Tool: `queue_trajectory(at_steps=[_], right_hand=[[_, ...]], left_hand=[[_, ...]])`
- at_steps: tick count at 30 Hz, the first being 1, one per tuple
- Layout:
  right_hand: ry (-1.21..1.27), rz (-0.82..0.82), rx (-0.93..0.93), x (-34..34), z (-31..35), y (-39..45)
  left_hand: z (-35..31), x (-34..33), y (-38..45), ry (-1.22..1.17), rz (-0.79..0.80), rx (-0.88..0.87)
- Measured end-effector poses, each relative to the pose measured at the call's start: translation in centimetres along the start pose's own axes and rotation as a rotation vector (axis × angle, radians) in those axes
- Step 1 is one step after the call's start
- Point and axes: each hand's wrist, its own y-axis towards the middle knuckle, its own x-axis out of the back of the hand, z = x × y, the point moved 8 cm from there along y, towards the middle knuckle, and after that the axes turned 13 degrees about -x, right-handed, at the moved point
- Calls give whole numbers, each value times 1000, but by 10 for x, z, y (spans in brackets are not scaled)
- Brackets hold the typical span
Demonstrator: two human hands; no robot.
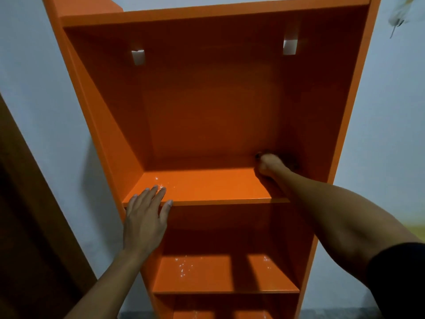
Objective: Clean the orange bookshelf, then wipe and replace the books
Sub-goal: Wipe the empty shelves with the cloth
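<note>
The tall orange bookshelf (pixel 207 100) stands against a pale wall with no books on its shelves. My left hand (pixel 145 217) lies flat with straight fingers on the front left edge of the upper shelf board (pixel 207 187). My right hand (pixel 270 166) reaches into the back right corner of that shelf, its fingers curled round a small dark thing that looks like a cloth (pixel 291 163), mostly hidden and blurred. Pale specks lie on the upper shelf near my left fingertips and on the lower shelf (pixel 195 272).
Two white brackets (pixel 138 56) (pixel 289 46) show on the back panel near the top. A dark wooden door or panel (pixel 30 226) stands at the left. The pale wall (pixel 391 111) runs behind, with a blurred item hanging at the top right.
</note>
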Motion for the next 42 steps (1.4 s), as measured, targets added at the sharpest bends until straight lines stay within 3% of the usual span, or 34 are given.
queue_trajectory(at_steps=[5,13,16,20,24,27,30,33,35,38,40,42], right_hand=[[-139,45,56,-19,30,1],[-30,-7,234,-39,77,-21],[-159,-48,169,-40,71,-22],[-145,-4,175,-40,81,-29],[-141,12,396,-53,111,-61],[-128,79,662,-76,144,-110],[-146,94,861,-90,160,-164],[-22,63,1092,-95,163,-205],[173,172,1233,-83,164,-222],[514,408,1175,-49,169,-206],[654,356,995,-31,173,-164],[654,196,784,-25,173,-111]], left_hand=[[0,-2,-1,-11,-12,19],[1,0,-1,-5,-1,21],[1,2,-2,-27,25,26],[1,4,-5,-89,75,16],[2,15,-3,-260,47,28],[12,47,-9,-398,-198,110],[25,72,-22,-349,-405,154],[39,74,-31,-332,-403,188],[41,72,-34,-337,-332,159],[37,71,-36,-292,-243,93],[35,69,-36,-273,-212,100],[34,65,-35,-273,-185,120]])
